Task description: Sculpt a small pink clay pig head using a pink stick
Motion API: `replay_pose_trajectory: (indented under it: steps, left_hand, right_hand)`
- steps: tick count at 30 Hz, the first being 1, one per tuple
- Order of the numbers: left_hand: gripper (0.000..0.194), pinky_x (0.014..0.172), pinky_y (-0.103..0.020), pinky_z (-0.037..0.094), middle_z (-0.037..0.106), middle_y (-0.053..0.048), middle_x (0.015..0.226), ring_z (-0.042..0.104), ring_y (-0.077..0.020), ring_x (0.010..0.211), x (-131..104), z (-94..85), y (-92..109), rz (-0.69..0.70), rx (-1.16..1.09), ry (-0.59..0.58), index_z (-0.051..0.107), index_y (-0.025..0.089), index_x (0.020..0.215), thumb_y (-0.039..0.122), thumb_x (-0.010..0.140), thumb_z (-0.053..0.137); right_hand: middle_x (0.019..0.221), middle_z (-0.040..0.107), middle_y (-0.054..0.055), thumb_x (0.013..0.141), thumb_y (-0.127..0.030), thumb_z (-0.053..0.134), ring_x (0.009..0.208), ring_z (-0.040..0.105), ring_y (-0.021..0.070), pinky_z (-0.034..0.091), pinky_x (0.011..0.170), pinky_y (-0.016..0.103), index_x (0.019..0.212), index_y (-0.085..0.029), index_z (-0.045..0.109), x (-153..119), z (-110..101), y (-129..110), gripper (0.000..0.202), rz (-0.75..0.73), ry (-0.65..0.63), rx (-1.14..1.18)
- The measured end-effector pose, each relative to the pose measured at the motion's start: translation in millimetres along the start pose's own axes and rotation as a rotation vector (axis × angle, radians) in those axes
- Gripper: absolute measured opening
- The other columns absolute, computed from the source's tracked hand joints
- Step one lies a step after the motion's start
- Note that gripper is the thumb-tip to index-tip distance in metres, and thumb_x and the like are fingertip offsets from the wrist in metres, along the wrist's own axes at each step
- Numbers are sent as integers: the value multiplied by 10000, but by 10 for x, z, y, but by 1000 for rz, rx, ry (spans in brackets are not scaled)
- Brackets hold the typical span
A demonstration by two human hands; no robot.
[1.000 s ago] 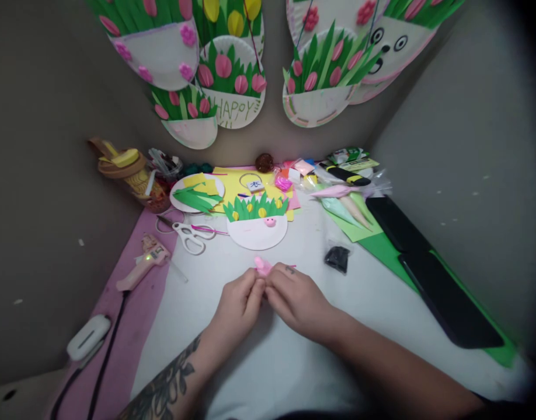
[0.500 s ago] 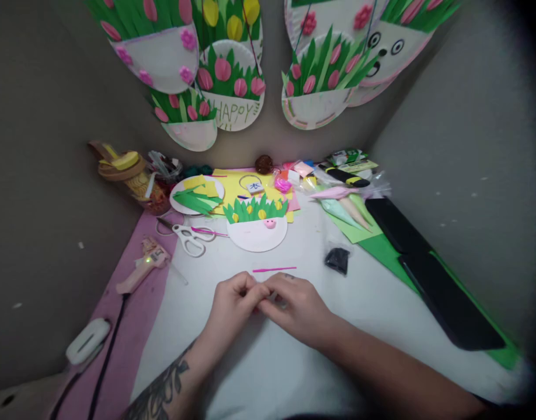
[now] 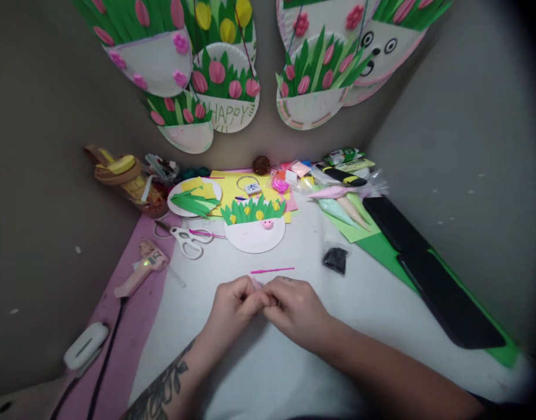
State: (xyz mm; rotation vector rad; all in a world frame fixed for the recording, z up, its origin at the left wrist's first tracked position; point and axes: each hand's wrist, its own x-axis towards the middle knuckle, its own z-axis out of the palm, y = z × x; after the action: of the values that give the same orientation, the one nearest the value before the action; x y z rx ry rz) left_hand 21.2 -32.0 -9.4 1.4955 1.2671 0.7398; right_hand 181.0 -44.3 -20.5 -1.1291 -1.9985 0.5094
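Observation:
My left hand (image 3: 236,304) and my right hand (image 3: 296,306) meet over the white table surface, fingers closed and fingertips touching. Between them a small pale pink piece (image 3: 256,283) peeks out; the fingers cover most of it, so its kind cannot be made out. Just beyond the fingers lies a thin magenta stick-like tool (image 3: 272,270). Farther back sits a white paper-plate basket (image 3: 254,236) with green paper grass, yellow paper flowers and a small pink face piece (image 3: 267,224) on its front.
At left are white-handled scissors (image 3: 191,242), a pink glue gun (image 3: 145,268) with its cord, and a white case (image 3: 86,345). A black clay packet (image 3: 336,260) lies right of the hands. Beyond it are piping bags (image 3: 340,210) and a black folding stand (image 3: 447,291). Plate baskets (image 3: 312,108) hang on the wall.
The pink piece now shows between my hands, where it was mostly covered before. My fingers have shifted slightly around it. The whole view has moved a little.

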Motion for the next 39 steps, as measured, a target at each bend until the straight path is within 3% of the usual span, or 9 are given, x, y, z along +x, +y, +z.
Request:
replay_pose_trajectory:
  steps: [5, 10, 16, 20, 23, 29, 33, 36, 39]
  left_hand:
    - [404, 467, -180, 255, 377, 77, 466, 311, -61, 474, -3, -25, -38, 79, 128, 73, 404, 175, 519, 391, 782, 623]
    - [304, 518, -179, 351, 524, 46, 549, 454, -79, 517, -14, 1, -74, 169, 237, 64, 580, 163, 657, 330, 898, 499]
    - [404, 500, -204, 351, 526, 27, 510, 468, -91, 477, -47, 3, -66, 517, 576, 101, 546, 171, 603, 348, 953, 452]
    - [305, 788, -318, 502, 680, -104, 954, 635, -208, 907, -26, -49, -65, 670, 561, 274, 643, 172, 908, 469, 864, 590]
    - [663, 975, -420, 473, 554, -179, 1328, 540, -286, 1218, 3, -86, -91, 593, 478, 162, 530, 180, 1263, 513, 726, 731]
    - [430, 819, -293, 534, 723, -62, 1050, 675, -185, 893, -7, -136, -32, 179, 151, -62, 633, 183, 1164, 280, 757, 732]
    - [454, 682, -276, 542, 744, -48, 934, 667, -163, 712, 0, -147, 7, 18, 5, -49, 640, 162, 1187, 287, 756, 709]
    - [464, 785, -315, 538, 736, -83, 1050, 682, -205, 864, 13, -136, -38, 64, 52, 86, 656, 165, 1183, 321, 750, 718]
    - [427, 859, -337, 513, 729, -88, 1090, 669, -223, 949, 18, -126, -89, 145, 126, 115, 682, 195, 1156, 320, 749, 725]
  right_hand:
    - [582, 518, -23, 800, -95, 464, 548, 492, 110, 365, 561, 233, 667, -200, 487, 34, -76, 24, 171, 28, 131, -94]
    - [734, 603, 2, 795, -126, 499, 665, 558, 137, 416, 627, 244, 817, -205, 530, 5, -21, -15, 88, 96, 11, -27]
    - [680, 590, 7, 806, -117, 472, 625, 534, 144, 402, 597, 260, 789, -204, 527, -11, 8, 13, 105, 68, 25, -80]
    - [698, 610, 0, 820, -143, 473, 624, 560, 124, 432, 594, 240, 815, -205, 563, 59, -72, 34, 109, 261, 64, 173]
    - [683, 589, -16, 809, -222, 529, 618, 560, 116, 450, 566, 225, 795, -204, 570, 121, -124, 44, 47, 477, 19, 488]
    - [662, 587, -25, 775, -250, 593, 607, 557, 109, 452, 563, 223, 796, -201, 589, 135, -169, 100, 54, 558, 10, 483]
    - [744, 615, -3, 838, -232, 559, 692, 591, 127, 480, 621, 246, 846, -214, 579, 92, -168, 142, 29, 372, 92, 403]
    - [852, 609, 38, 843, -261, 596, 821, 589, 166, 480, 661, 280, 848, -217, 617, 77, -158, 125, 49, 142, 127, 314]
    - [838, 550, 26, 824, -223, 622, 780, 559, 154, 460, 654, 284, 793, -218, 622, 75, -146, 79, 31, 102, 152, 238]
